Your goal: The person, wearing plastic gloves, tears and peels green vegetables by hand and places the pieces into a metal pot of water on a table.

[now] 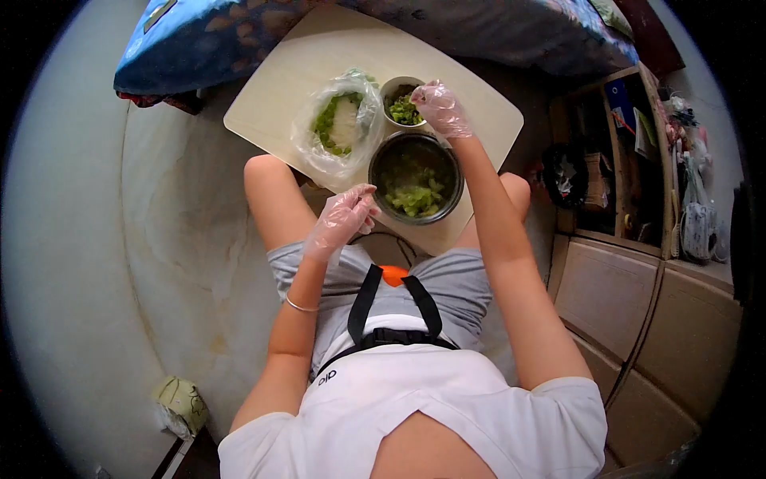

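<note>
Both my hands wear clear plastic gloves. My right hand [441,109] is above the right edge of a white bowl [385,86], fingers drawn together; anything in them is too small to make out. Chopped green leaves [405,110] and something dark lie in that bowl. Just in front of it stands a dark-rimmed pot [460,180], with pale green pieces [415,197] in liquid. Beside the pot's left rim, my left hand [345,221] has its fingers curled together, their contents hidden. A clear plastic bag [339,166] holding chopped greens and something white lies left of the pot.
Everything stands on a small cream table [267,104] above my knees. A bed with a blue patterned cover [191,52] borders its far side. On the right are a wooden shelf [650,172] and drawers [606,295]. A green package [182,407] is at lower left.
</note>
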`<state>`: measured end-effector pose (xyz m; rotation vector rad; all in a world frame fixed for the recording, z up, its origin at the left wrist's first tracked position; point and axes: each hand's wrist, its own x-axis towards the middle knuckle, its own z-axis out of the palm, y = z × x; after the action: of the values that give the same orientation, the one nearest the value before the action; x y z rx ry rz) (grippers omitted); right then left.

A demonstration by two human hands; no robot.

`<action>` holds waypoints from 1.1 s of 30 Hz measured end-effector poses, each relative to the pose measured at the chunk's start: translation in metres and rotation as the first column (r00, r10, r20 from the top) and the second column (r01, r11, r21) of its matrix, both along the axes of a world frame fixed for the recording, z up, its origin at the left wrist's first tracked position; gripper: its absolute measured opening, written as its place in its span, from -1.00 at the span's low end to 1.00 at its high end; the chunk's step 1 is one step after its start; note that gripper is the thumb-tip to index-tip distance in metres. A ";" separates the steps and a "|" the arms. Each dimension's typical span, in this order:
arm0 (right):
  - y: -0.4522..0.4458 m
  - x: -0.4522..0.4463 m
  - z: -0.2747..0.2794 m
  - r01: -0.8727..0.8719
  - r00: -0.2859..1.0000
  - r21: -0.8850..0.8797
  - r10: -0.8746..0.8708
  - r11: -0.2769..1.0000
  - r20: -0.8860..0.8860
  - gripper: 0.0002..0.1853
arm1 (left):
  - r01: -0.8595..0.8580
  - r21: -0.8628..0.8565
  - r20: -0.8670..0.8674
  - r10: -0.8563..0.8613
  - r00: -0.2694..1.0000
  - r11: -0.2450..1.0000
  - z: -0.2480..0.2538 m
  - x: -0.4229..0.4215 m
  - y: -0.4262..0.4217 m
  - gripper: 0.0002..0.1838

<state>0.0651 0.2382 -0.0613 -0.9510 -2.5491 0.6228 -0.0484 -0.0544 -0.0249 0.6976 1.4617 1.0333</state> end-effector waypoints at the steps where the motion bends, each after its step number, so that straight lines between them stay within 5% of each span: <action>1: 0.001 0.000 0.000 0.000 1.000 0.002 0.000 1.000 0.001 -0.86 | 0.000 0.002 0.001 0.000 1.000 1.000 0.000 0.001 0.002 -0.61; 15: 0.003 0.004 -0.013 0.031 0.996 -0.087 -0.038 0.996 -0.075 -0.76 | -0.016 -0.030 0.144 0.020 0.989 0.999 -0.010 0.006 0.001 -0.63; 25: -0.001 0.004 -0.007 0.024 0.997 -0.033 -0.026 0.999 -0.075 -0.73 | 0.008 -0.022 0.084 -0.006 0.996 1.000 -0.008 0.007 0.001 -0.63; 28: -0.004 0.002 0.000 -0.003 0.975 -0.052 -0.008 0.999 -0.222 -0.79 | 0.027 -0.017 0.066 -0.026 0.998 0.999 -0.010 0.006 0.000 -0.63; 30: -0.004 0.001 0.002 0.059 0.990 0.028 -0.055 0.998 -0.130 -0.79 | 0.008 -0.002 0.097 -0.008 0.995 1.000 -0.020 0.007 -0.001 -0.64; 31: -0.001 -0.001 -0.010 0.011 0.998 -0.008 -0.011 1.000 0.057 -0.73 | 0.010 -0.005 0.098 -0.010 0.995 1.000 -0.019 0.009 -0.002 -0.64; 33: -0.001 0.003 -0.021 0.063 0.998 -0.060 -0.062 0.996 0.003 -0.70 | 0.020 -0.016 0.105 -0.018 0.994 1.000 -0.015 0.009 0.002 -0.64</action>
<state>0.0683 0.2368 -0.0820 -1.0470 -2.5036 0.6839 -0.0391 -0.0522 -0.0397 0.6346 1.3689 1.0270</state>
